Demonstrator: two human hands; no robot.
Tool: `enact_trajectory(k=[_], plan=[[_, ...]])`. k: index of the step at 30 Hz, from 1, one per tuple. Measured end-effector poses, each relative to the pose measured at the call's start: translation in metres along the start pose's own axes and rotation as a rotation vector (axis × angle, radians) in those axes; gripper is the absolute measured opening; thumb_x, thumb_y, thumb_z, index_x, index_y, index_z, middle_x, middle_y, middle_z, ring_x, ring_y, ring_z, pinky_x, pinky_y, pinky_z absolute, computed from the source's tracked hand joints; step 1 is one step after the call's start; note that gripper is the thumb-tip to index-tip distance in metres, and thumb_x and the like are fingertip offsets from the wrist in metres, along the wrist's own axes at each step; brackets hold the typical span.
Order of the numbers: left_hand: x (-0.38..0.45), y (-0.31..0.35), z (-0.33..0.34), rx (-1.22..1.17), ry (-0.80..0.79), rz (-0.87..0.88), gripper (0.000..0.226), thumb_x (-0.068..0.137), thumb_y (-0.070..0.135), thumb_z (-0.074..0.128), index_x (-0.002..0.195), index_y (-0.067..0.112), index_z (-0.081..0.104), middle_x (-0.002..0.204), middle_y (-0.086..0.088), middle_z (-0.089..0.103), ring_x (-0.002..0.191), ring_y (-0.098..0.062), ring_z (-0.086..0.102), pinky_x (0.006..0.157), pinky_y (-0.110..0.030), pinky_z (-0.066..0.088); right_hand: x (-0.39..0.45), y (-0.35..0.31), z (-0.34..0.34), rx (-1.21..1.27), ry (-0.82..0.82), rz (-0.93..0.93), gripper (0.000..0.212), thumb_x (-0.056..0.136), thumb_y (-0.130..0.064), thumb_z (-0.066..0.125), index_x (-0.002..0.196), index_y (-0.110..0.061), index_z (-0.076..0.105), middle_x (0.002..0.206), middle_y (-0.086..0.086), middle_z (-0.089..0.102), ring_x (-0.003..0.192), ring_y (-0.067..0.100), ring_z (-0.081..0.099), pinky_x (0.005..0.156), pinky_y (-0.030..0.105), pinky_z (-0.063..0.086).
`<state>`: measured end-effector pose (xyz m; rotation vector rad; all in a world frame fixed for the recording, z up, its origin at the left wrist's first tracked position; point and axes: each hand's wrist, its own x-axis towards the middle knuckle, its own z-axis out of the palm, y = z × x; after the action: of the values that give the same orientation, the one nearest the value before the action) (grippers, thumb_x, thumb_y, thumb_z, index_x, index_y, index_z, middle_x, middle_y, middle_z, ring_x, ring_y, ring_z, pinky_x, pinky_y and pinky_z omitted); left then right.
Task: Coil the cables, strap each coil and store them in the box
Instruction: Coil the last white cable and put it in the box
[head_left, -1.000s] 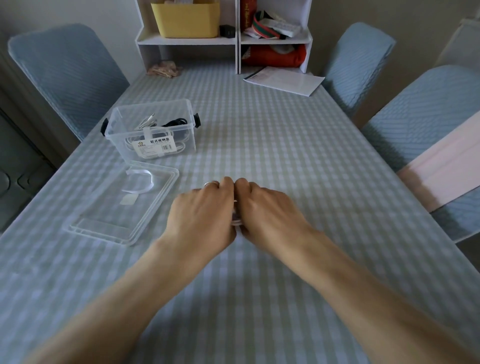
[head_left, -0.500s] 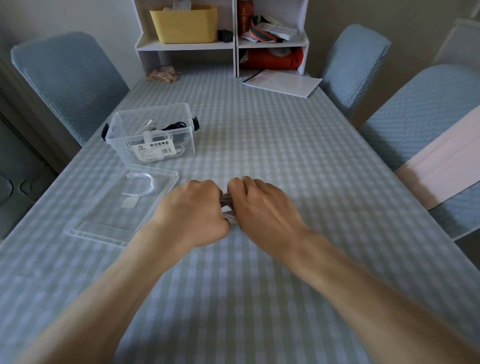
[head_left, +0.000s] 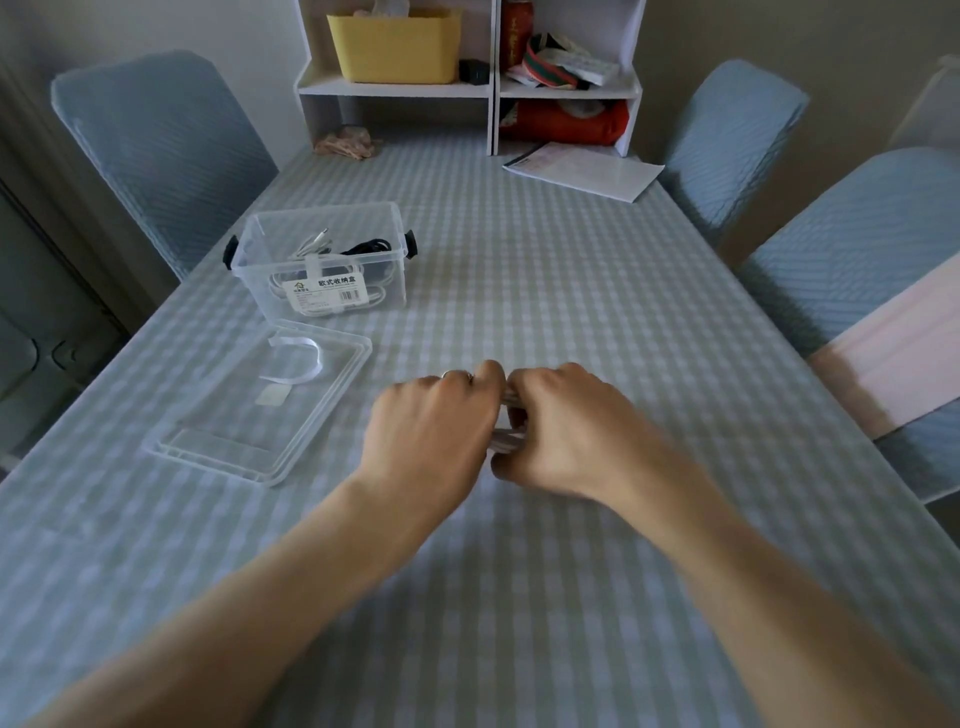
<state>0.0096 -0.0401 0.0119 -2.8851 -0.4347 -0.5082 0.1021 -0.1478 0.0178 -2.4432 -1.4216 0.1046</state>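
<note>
My left hand (head_left: 431, 431) and my right hand (head_left: 561, 431) meet knuckle to knuckle above the middle of the table, fingers curled down. Between them they grip a white cable coil (head_left: 506, 439); only short pale strands show in the gap, the rest is hidden by the hands. The clear plastic box (head_left: 270, 234) stands open at the left, with white and black strapped cables inside. Its clear lid (head_left: 208, 441) lies flat in front of it, and a white strap (head_left: 301, 358) curls on the lid.
The table (head_left: 571, 291) wears a pale checked cloth. A white shelf unit (head_left: 488, 91) with a yellow bin stands at the far end, papers (head_left: 587, 169) beside it. Blue-covered chairs (head_left: 156, 145) flank both sides. A pink board (head_left: 893, 353) juts in at right.
Both hands stay pressed together on the coil, shifting a little and twisting against each other. The view has tilted slightly. Box, lid and strap have not moved.
</note>
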Motion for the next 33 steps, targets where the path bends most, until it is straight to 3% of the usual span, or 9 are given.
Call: enact_trajectory(k=[4,9,12,14,17,22,24,28,33], plan=[[-0.006,0.014,0.003,0.011,-0.001,-0.01,0.047,0.036,-0.001,0.075,0.077,0.01,0.055,0.062,-0.005,0.052,0.044,-0.024,0.054,0.043,-0.023,0.019,-0.002,0.006,-0.004,0.092,-0.034,0.015,0.014,0.073,-0.019,0.066,0.069,-0.018,0.052,0.062,-0.002,0.058,0.058,0.019,0.058,0.047,0.026,0.034],[-0.003,0.014,0.005,0.047,-0.049,-0.053,0.047,0.037,0.013,0.081,0.062,0.016,0.042,0.043,0.001,0.05,0.033,-0.023,0.051,0.052,-0.017,-0.003,-0.004,0.007,-0.003,0.05,-0.038,-0.013,0.018,0.076,-0.013,0.06,0.064,-0.018,0.047,0.061,-0.001,0.053,0.054,0.017,0.052,0.047,0.027,0.032],[-0.001,0.012,0.002,0.164,-0.117,-0.042,0.033,0.072,0.025,0.065,0.08,0.018,0.034,0.068,0.003,0.058,0.065,-0.021,0.066,0.043,-0.027,0.006,0.0,0.006,0.003,-0.07,0.014,-0.046,0.022,0.078,-0.019,0.059,0.064,-0.021,0.043,0.062,-0.004,0.05,0.056,0.015,0.048,0.049,0.027,0.032],[0.001,0.01,-0.004,0.116,-0.228,-0.003,0.018,0.085,0.024,0.051,0.088,0.018,0.034,0.083,0.002,0.054,0.081,-0.024,0.064,0.048,-0.028,0.02,0.002,0.005,0.004,-0.147,0.034,-0.088,0.026,0.079,-0.02,0.057,0.062,-0.024,0.038,0.062,-0.005,0.046,0.057,0.017,0.046,0.052,0.029,0.032],[0.006,0.003,-0.017,-0.051,-0.405,-0.022,0.011,0.086,0.024,0.049,0.083,0.018,0.041,0.075,0.001,0.047,0.073,-0.022,0.049,0.063,-0.029,0.035,0.003,0.003,0.007,-0.275,0.109,-0.164,0.03,0.074,-0.02,0.06,0.059,-0.022,0.034,0.055,-0.006,0.034,0.046,0.013,0.03,0.047,0.026,0.02],[0.024,-0.019,-0.029,-0.466,-0.895,-0.18,0.014,0.076,0.018,0.066,0.07,0.013,0.055,0.064,-0.001,0.054,0.06,-0.02,0.051,0.057,-0.027,0.038,0.009,-0.004,0.016,-0.255,0.286,-0.296,0.05,0.043,-0.015,0.076,0.057,-0.021,0.028,0.045,-0.011,0.006,0.035,0.01,0.002,0.051,0.012,0.003],[0.017,-0.02,-0.023,-0.486,-0.792,-0.199,0.01,0.077,0.02,0.065,0.073,0.015,0.056,0.066,0.0,0.057,0.061,-0.02,0.054,0.057,-0.027,0.038,0.007,-0.004,0.016,-0.285,0.208,-0.265,0.041,0.059,-0.02,0.074,0.061,-0.02,0.033,0.046,-0.009,0.021,0.036,0.01,0.014,0.046,0.017,0.007],[-0.018,-0.004,-0.001,-0.02,-0.105,-0.053,0.026,0.072,0.02,0.066,0.085,0.017,0.043,0.077,-0.003,0.058,0.066,-0.027,0.063,0.048,-0.028,0.029,0.009,-0.002,0.015,-0.137,0.052,-0.132,0.026,0.082,-0.021,0.055,0.063,-0.022,0.038,0.06,-0.004,0.044,0.052,0.013,0.039,0.048,0.027,0.024],[-0.017,-0.008,0.006,0.039,-0.005,-0.036,0.039,0.039,0.008,0.079,0.061,0.013,0.048,0.047,-0.005,0.051,0.034,-0.025,0.051,0.045,-0.018,0.014,0.008,-0.008,0.015,-0.016,0.011,-0.086,0.029,0.082,-0.021,0.057,0.059,-0.02,0.04,0.059,-0.004,0.046,0.056,0.016,0.044,0.047,0.027,0.024]])
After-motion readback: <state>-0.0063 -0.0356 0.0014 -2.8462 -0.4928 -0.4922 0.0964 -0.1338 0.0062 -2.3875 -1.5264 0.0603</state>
